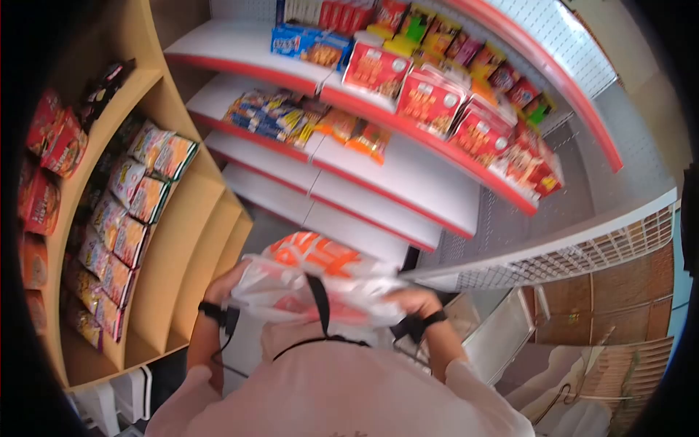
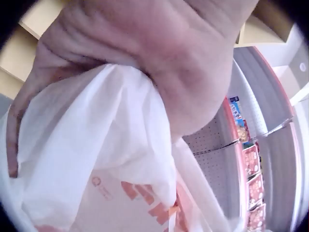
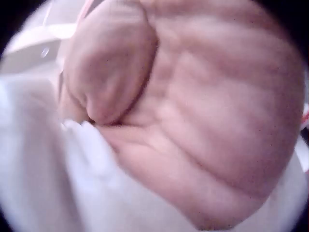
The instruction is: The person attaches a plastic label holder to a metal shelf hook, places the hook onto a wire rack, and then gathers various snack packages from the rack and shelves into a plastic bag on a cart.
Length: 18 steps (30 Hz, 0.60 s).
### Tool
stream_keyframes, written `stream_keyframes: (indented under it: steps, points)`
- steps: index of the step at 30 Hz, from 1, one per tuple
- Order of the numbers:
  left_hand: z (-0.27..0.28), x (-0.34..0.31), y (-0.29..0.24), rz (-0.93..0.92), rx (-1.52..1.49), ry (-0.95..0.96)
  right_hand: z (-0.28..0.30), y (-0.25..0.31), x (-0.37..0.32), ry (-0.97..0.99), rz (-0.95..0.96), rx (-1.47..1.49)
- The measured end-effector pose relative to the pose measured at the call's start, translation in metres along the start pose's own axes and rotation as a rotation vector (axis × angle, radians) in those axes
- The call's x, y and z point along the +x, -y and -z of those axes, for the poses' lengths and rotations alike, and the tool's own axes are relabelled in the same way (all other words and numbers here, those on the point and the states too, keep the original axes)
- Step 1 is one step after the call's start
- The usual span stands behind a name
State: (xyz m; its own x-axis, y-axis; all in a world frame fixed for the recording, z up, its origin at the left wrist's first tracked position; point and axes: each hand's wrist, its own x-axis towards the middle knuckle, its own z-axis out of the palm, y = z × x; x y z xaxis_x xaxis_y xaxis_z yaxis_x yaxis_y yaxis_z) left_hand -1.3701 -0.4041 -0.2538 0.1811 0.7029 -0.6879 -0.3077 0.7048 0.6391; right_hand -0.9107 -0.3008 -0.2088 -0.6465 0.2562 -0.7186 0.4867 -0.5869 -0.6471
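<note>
A white plastic bag (image 1: 266, 288) with orange print spans the space between both hands in the head view. My left hand (image 1: 231, 282) grips its left side; in the left wrist view the left hand (image 2: 140, 43) has the bunched plastic bag (image 2: 91, 130) in its grasp, one finger stretched down along the outside. On the other side my right hand (image 1: 413, 300) holds the bag's edge. Close up in the right wrist view, the right hand (image 3: 193, 106) has curled fingers with white plastic (image 3: 91, 169) gathered under them. Red and orange shapes show through the bag; its contents are mostly hidden.
Ahead stands a white shelf unit with red edges (image 1: 429, 237), bearing red snack packs (image 1: 429, 98) and a blue biscuit pack (image 1: 309, 45). A wooden shelf (image 1: 171, 262) with bagged snacks (image 1: 131, 226) is at left. At right is a white wire mesh panel (image 1: 582, 251).
</note>
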Motion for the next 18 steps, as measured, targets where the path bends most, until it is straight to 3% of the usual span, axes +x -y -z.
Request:
stream_keyframes:
  steps: [1,3,5,6,7,9,10,11,12,13,15,17,18]
  points:
    - [-0.003,-0.008,-0.019,0.098,-0.001,0.032,0.019,-0.027,0.001,-0.093,0.177,0.247]
    - [0.009,-0.005,-0.03,0.12,-0.043,0.139,0.028,-0.047,0.005,0.026,0.479,0.87]
    - [0.024,0.016,-0.024,0.239,-0.04,0.138,0.011,-0.053,0.031,-0.143,0.51,1.18]
    - [0.025,0.026,-0.018,0.199,-0.156,0.204,0.0,-0.055,0.037,-0.035,0.454,1.338]
    - [0.023,0.028,-0.018,0.22,-0.14,0.216,-0.02,-0.051,0.035,-0.188,0.437,1.318]
    - [0.012,0.033,-0.011,0.004,-0.256,0.221,-0.047,-0.058,0.021,-0.284,0.404,1.31]
    - [-0.004,0.027,-0.012,-0.087,-0.197,0.113,-0.049,-0.082,0.026,-0.399,0.389,1.147]
    - [-0.028,0.018,-0.011,-0.063,-0.185,0.126,-0.049,-0.107,0.029,-0.507,0.371,0.981]
    - [-0.055,0.008,-0.011,-0.24,0.06,-0.003,-0.059,-0.12,0.017,-0.882,0.148,0.491]
    - [-0.072,0.003,-0.008,-0.423,0.307,-0.125,-0.078,-0.098,-0.008,-1.092,-0.065,-0.107]
    - [-0.087,0.017,0.007,-0.498,0.436,-0.085,-0.09,-0.127,-0.022,-1.404,-0.129,-0.429]
    - [-0.123,0.019,0.005,-1.013,0.883,-0.224,-0.111,-0.116,-0.053,-1.749,0.028,-0.334]
    - [-0.143,0.011,0.001,-0.968,0.788,-0.173,-0.118,-0.122,-0.063,-1.876,0.17,-0.207]
